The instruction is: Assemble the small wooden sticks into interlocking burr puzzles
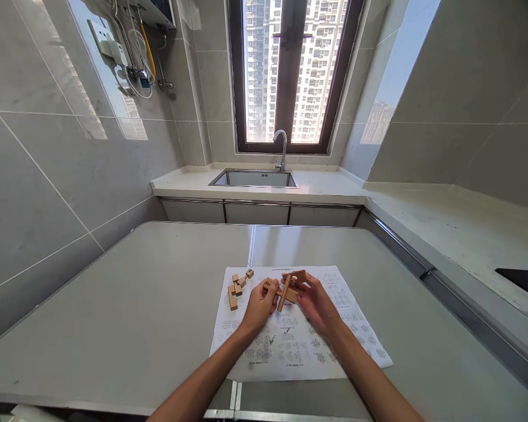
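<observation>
My left hand (pixel 261 305) pinches a small light wooden puzzle piece (pixel 267 283) with a dark mark on its end. My right hand (pixel 317 300) has its fingers around a flat brown wooden piece (pixel 298 275). Between both hands a wooden stick (pixel 284 293) stands at a slant, with another notched piece (pixel 291 295) beside it. Whether these parts are joined I cannot tell. Left of my hands, several loose wooden blocks (pixel 233 300) lie in a cluster on a large printed sheet (pixel 290 372) with puzzle drawings and handwritten ticks.
The sheet lies on a grey folding table (pixel 114 328) with a seam down its middle. Beyond it is a white counter (pixel 325 186) with a sink (pixel 253 171) and faucet (pixel 282 149) under a window. Another counter (pixel 449 217) runs along the right.
</observation>
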The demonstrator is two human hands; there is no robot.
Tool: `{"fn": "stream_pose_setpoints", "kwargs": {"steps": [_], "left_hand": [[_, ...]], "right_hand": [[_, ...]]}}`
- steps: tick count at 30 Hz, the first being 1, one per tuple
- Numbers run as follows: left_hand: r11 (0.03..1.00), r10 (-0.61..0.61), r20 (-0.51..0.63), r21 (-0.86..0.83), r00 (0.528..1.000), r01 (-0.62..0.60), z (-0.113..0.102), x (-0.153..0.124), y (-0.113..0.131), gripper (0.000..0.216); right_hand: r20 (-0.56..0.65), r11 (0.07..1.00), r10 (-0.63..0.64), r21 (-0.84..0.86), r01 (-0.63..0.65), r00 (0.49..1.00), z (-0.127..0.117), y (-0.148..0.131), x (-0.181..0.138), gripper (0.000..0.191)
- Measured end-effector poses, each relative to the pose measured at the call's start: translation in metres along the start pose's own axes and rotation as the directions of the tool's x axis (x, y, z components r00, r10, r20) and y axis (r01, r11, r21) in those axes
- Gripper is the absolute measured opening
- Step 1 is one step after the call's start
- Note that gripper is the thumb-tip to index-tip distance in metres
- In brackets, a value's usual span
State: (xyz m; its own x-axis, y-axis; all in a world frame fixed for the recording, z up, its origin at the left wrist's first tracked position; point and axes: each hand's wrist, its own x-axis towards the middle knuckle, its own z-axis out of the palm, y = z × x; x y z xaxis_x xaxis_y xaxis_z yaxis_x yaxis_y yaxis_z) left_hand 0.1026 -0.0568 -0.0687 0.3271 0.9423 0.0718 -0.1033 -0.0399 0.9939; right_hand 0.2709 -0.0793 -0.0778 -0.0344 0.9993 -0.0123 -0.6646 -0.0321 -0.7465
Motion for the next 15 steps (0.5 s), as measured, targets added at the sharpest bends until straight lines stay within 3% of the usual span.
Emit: {"fn": "stream_pose_setpoints", "kwargs": {"steps": [15], "left_hand": [[0.989,-0.007,0.014,0.151,1.000,0.004,-0.0072,0.0027,0.0003,0.048]], "right_hand": [[0.003,0.947,-0.037,-0.320,0.036,0.999,0.0034,-0.0026,-0.0055,0.049]]}}
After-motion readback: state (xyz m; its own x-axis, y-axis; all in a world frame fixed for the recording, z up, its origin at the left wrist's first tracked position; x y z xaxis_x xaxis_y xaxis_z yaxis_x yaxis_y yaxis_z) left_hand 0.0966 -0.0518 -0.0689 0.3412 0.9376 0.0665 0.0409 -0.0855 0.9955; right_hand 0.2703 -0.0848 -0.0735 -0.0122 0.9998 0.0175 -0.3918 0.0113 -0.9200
